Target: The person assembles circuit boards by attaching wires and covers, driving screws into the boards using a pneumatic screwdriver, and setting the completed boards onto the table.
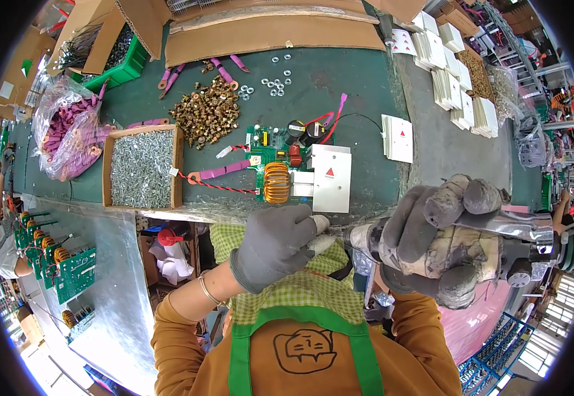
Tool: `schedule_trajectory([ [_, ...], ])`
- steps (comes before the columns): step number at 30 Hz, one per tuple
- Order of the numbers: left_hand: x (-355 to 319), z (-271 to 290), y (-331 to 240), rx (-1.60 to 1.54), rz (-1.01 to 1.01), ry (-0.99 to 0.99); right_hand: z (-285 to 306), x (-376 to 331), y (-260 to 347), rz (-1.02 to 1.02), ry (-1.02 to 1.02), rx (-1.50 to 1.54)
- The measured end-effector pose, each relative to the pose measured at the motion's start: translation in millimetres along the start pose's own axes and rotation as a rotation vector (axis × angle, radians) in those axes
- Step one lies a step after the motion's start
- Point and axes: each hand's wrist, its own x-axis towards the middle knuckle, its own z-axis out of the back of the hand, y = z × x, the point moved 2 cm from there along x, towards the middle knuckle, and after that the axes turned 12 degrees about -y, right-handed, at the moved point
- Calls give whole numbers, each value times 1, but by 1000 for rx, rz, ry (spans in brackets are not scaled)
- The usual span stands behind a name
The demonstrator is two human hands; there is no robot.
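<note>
My right hand (425, 228), in a worn grey glove, is wrapped round a power screwdriver (475, 251) whose grip is bound in pale, dirty tape. The tool lies sideways, its nose pointing left. My left hand (277, 243), also gloved, has its fingers pinched together close to that nose; whatever they hold is hidden. Just beyond both hands, on the bench edge, rests a green circuit board (270, 155) with a copper coil (276, 183) and a silver heatsink plate (331, 178). A purple-sleeved cable lug (224, 169) reaches the board's left side.
Left of the board stand a cardboard tray of screws (143, 168) and a pile of brass-coloured bolts (204, 112). Loose nuts (275, 86) lie farther back. A bag of purple lugs (72, 129) sits far left, white card stacks (445, 72) at right, finished-looking boards (76, 270) lower left.
</note>
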Motion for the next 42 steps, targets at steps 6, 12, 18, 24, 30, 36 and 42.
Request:
schedule_trajectory([
  [6, 8, 4, -4, 240, -142, 12, 12, 8, -7, 0, 43, 5],
  [12, 11, 6, 6, 212, -50, -31, 20, 10, -10, -5, 98, 22],
  [18, 9, 6, 10, 116, -2, -64, 39, 27, -20, -7, 143, 29],
  [24, 8, -3, 14, 49, 35, -139, 50, 28, -18, -9, 195, 40],
  [30, 8, -6, 14, 1, 26, -110, 52, 25, -21, -8, 245, 48],
  [36, 6, -4, 14, 44, 16, -91, 61, 30, -28, -4, 292, 60],
  [42, 11, 0, 10, 267, -148, -84, 62, 28, -34, 1, 339, 70],
])
